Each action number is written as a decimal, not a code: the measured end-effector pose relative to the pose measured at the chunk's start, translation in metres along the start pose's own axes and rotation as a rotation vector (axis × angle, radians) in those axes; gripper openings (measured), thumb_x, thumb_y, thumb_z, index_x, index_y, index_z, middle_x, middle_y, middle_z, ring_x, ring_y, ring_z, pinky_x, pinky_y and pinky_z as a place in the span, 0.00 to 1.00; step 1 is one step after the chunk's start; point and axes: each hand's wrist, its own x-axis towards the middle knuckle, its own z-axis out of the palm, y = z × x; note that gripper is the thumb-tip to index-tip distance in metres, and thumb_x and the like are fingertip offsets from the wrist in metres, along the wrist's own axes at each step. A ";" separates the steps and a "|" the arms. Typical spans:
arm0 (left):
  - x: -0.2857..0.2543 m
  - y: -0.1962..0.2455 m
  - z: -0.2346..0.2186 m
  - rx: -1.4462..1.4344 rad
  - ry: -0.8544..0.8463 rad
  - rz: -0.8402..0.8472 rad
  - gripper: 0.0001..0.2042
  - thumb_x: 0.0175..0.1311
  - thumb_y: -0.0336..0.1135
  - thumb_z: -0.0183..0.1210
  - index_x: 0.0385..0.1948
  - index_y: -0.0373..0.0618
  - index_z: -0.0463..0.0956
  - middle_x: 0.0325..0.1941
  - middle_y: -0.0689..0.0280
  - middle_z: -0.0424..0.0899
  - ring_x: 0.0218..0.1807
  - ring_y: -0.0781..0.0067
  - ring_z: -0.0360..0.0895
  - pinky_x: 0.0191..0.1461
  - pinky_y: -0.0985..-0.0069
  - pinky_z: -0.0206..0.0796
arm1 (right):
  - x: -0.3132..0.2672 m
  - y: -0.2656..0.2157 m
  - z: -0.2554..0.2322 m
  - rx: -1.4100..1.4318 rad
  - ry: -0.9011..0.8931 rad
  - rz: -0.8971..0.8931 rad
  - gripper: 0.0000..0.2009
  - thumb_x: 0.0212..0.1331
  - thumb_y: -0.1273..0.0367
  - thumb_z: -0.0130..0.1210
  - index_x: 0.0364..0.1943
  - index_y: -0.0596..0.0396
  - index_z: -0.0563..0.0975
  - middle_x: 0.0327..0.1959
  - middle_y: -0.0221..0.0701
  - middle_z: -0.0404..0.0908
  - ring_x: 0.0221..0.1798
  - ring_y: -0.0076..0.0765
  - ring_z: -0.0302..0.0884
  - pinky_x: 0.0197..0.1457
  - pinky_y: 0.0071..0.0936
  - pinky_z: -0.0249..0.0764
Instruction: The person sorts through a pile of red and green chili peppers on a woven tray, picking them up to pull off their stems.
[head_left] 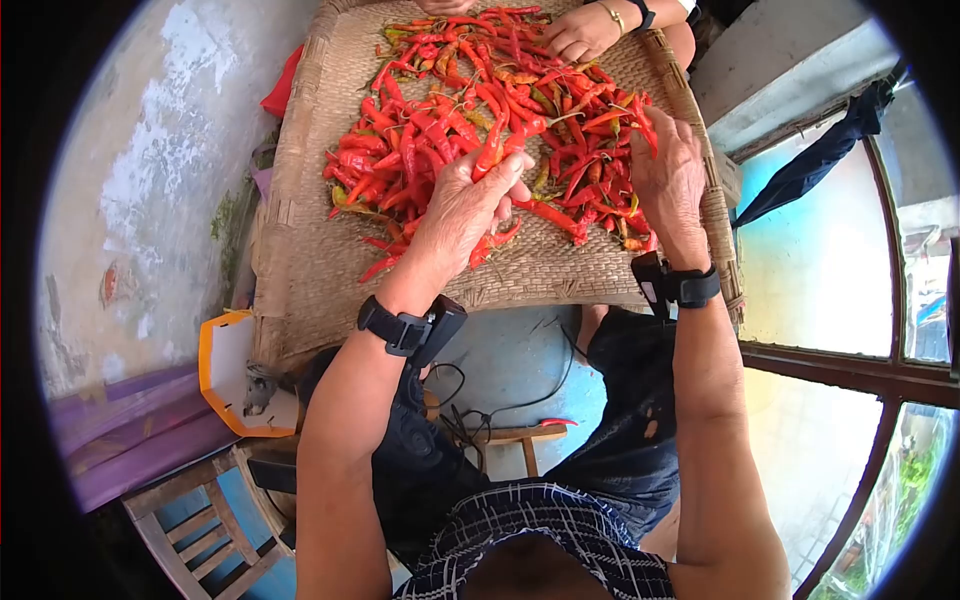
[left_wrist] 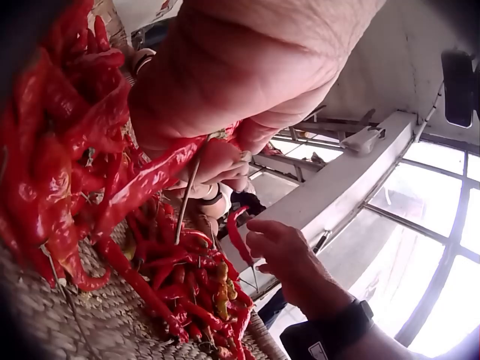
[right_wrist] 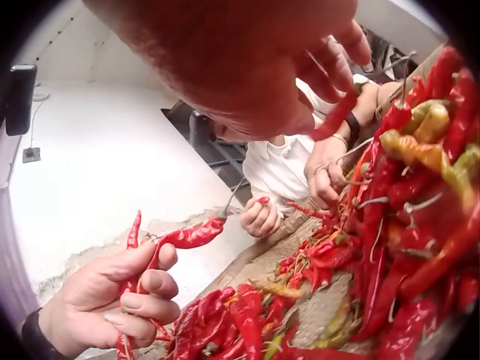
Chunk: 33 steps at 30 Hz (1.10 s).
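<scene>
Red chili peppers (head_left: 430, 140), with a few yellow-green ones among them, lie heaped on a woven tray (head_left: 300, 200). My left hand (head_left: 460, 210) grips several red peppers above the middle of the heap; in the right wrist view the left hand (right_wrist: 112, 300) has its fingers curled round their stems. At the heap's right side, my right hand (head_left: 670, 175) pinches one red pepper (head_left: 645, 125). That pepper (left_wrist: 238, 236) hangs from the right hand's fingers (left_wrist: 262, 240) in the left wrist view.
Across the tray another person's hand (head_left: 583, 32) touches the peppers, with a second hand (head_left: 445, 5) beside it. A wall stands left, a window (head_left: 820, 250) right. Below the tray are a wooden stool (head_left: 525, 435) and cables; an orange-edged box (head_left: 225, 380) stands left.
</scene>
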 end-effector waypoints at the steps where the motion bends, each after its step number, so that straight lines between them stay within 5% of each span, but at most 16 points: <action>1: 0.000 0.000 0.001 -0.001 0.001 0.000 0.14 0.68 0.45 0.52 0.42 0.43 0.75 0.26 0.72 0.76 0.24 0.89 0.65 0.23 0.89 0.56 | 0.000 -0.005 -0.003 0.000 0.000 -0.001 0.13 0.59 0.66 0.54 0.46 0.55 0.76 0.26 0.35 0.78 0.28 0.44 0.77 0.32 0.32 0.73; 3: -0.002 0.001 0.003 0.013 -0.018 -0.005 0.16 0.66 0.47 0.54 0.42 0.44 0.75 0.26 0.72 0.75 0.24 0.89 0.65 0.23 0.88 0.57 | -0.003 -0.029 -0.017 0.844 -0.623 0.381 0.15 0.62 0.60 0.54 0.42 0.58 0.78 0.26 0.30 0.78 0.28 0.31 0.74 0.32 0.26 0.72; 5: -0.003 0.003 0.004 0.039 -0.085 -0.031 0.16 0.66 0.48 0.54 0.41 0.44 0.75 0.27 0.72 0.75 0.24 0.89 0.65 0.23 0.88 0.57 | -0.004 -0.056 -0.028 1.300 -0.817 0.618 0.19 0.63 0.55 0.53 0.39 0.59 0.78 0.25 0.26 0.77 0.28 0.20 0.70 0.31 0.20 0.69; 9: -0.003 0.006 0.006 0.110 -0.164 -0.070 0.16 0.64 0.49 0.56 0.40 0.44 0.74 0.27 0.73 0.75 0.25 0.89 0.66 0.24 0.88 0.57 | -0.004 -0.065 -0.020 1.423 -0.868 0.684 0.19 0.64 0.52 0.52 0.37 0.55 0.79 0.22 0.23 0.77 0.26 0.15 0.69 0.26 0.15 0.64; 16: 0.002 -0.007 0.000 0.117 -0.205 -0.102 0.14 0.65 0.41 0.55 0.46 0.42 0.73 0.32 0.70 0.77 0.27 0.86 0.69 0.27 0.86 0.62 | -0.005 -0.054 -0.009 1.373 -0.720 0.808 0.08 0.61 0.65 0.55 0.34 0.55 0.80 0.21 0.23 0.76 0.21 0.12 0.65 0.22 0.14 0.60; 21: -0.002 -0.006 -0.001 -0.192 -0.175 -0.134 0.20 0.65 0.36 0.54 0.56 0.36 0.66 0.44 0.61 0.78 0.41 0.74 0.78 0.46 0.78 0.72 | 0.001 -0.017 0.004 1.540 -0.285 1.041 0.09 0.61 0.63 0.54 0.28 0.53 0.77 0.24 0.24 0.77 0.21 0.16 0.67 0.25 0.17 0.66; 23: -0.001 -0.007 -0.003 -0.233 -0.193 -0.131 0.19 0.66 0.35 0.54 0.55 0.36 0.66 0.45 0.60 0.78 0.43 0.72 0.78 0.49 0.77 0.72 | 0.004 -0.014 0.003 1.519 -0.164 1.359 0.11 0.62 0.62 0.54 0.27 0.53 0.76 0.24 0.26 0.77 0.22 0.17 0.67 0.26 0.17 0.66; 24: 0.001 -0.008 -0.004 -0.273 -0.209 -0.130 0.18 0.66 0.35 0.53 0.54 0.36 0.66 0.45 0.60 0.78 0.45 0.70 0.78 0.51 0.76 0.72 | 0.002 -0.015 0.003 1.519 -0.164 1.360 0.11 0.62 0.62 0.54 0.27 0.53 0.76 0.24 0.26 0.77 0.22 0.17 0.67 0.26 0.17 0.66; 27: 0.003 -0.010 -0.004 -0.213 -0.234 -0.108 0.17 0.67 0.35 0.52 0.53 0.36 0.67 0.45 0.60 0.78 0.45 0.69 0.79 0.49 0.74 0.73 | -0.009 -0.042 -0.003 1.394 -0.721 1.018 0.13 0.62 0.60 0.55 0.31 0.58 0.77 0.26 0.27 0.77 0.25 0.17 0.70 0.28 0.18 0.68; 30: 0.001 -0.004 0.000 -0.152 -0.263 -0.083 0.16 0.68 0.37 0.50 0.50 0.34 0.68 0.45 0.61 0.77 0.45 0.73 0.77 0.45 0.77 0.74 | -0.011 -0.071 -0.010 1.463 -0.774 0.672 0.14 0.63 0.62 0.56 0.38 0.61 0.78 0.29 0.26 0.79 0.31 0.16 0.71 0.33 0.18 0.70; 33: -0.001 -0.002 0.000 -0.077 -0.263 -0.123 0.18 0.68 0.41 0.49 0.50 0.34 0.69 0.45 0.59 0.78 0.46 0.72 0.77 0.42 0.78 0.74 | -0.016 -0.067 0.000 1.496 -0.727 0.634 0.12 0.63 0.64 0.56 0.38 0.60 0.79 0.28 0.25 0.79 0.30 0.15 0.70 0.32 0.18 0.70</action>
